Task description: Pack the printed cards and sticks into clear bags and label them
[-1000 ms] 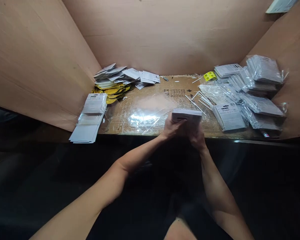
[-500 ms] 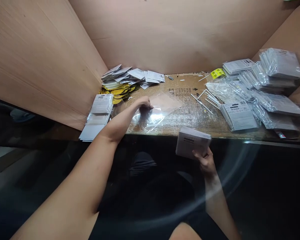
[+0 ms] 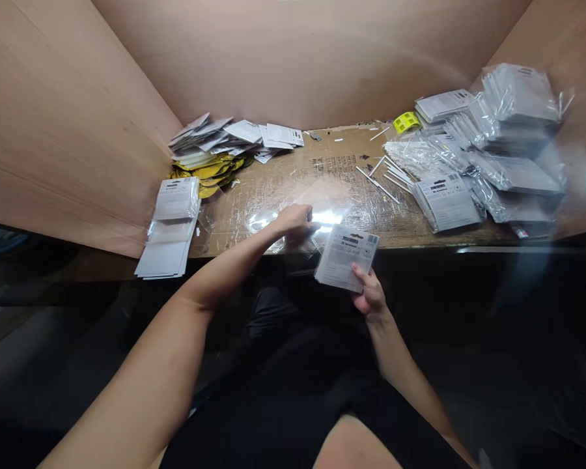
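Note:
My right hand grips a stack of white printed cards by its lower right side, thumb on top. The cards have dark hanger slots at the upper edge and are tilted towards me, just over the table's front edge. My left hand is closed, its fingertips pinching a clear plastic bag close to the stack's upper left corner. The bag's outline is hard to make out against the shiny surface, and part of it hangs at the table edge.
Bagged card packs are heaped on the right beside thin white sticks and a yellow label roll. Loose cards and gold foil pieces lie at the back left. Another card stack stands by the left panel.
My right hand has brought the card stack left and up, turning its printed face into view. My left hand has moved right and nearer, drawing the clear bag towards the cards. The view has shifted.

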`<action>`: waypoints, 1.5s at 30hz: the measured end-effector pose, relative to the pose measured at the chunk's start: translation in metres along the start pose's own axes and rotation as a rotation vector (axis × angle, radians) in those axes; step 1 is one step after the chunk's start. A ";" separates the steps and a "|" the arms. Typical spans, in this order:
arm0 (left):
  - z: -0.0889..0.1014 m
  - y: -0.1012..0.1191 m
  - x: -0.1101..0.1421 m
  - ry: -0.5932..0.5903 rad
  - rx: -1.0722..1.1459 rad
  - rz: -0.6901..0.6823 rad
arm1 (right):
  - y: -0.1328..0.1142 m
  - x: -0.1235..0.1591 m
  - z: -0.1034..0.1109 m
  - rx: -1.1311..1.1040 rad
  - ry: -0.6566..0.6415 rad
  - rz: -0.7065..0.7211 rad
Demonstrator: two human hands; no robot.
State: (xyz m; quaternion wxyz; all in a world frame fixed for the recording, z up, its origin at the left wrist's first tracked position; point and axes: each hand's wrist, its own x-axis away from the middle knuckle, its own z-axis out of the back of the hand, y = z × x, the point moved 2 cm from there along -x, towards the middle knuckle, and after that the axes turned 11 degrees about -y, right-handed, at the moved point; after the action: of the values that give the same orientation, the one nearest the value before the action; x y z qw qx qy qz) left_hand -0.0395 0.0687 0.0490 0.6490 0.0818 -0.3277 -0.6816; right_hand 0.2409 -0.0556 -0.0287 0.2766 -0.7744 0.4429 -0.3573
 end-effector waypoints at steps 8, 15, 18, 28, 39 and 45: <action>-0.087 -0.007 0.144 0.649 0.807 0.293 | -0.009 0.003 0.007 -0.027 0.048 0.006; -0.156 0.009 0.153 0.179 1.650 0.304 | -0.019 0.006 0.010 0.005 0.037 -0.048; -0.150 0.014 0.138 0.203 1.713 0.318 | -0.032 0.011 0.022 0.081 0.027 -0.021; -0.147 0.030 0.126 0.280 1.784 0.280 | -0.039 0.047 0.028 0.137 -0.546 -0.411; -0.133 0.027 0.139 0.128 1.537 0.159 | -0.035 0.005 0.007 0.272 -0.751 -0.679; -0.135 0.029 0.154 0.152 1.478 0.167 | -0.060 0.015 0.010 0.383 -0.562 -0.544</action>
State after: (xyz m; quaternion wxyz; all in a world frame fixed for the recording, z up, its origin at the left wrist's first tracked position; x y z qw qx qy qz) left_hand 0.0348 -0.1204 0.0094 0.4953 0.5185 -0.6598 -0.2248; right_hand 0.2834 -0.0406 0.0150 0.4209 -0.8647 0.0558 -0.2683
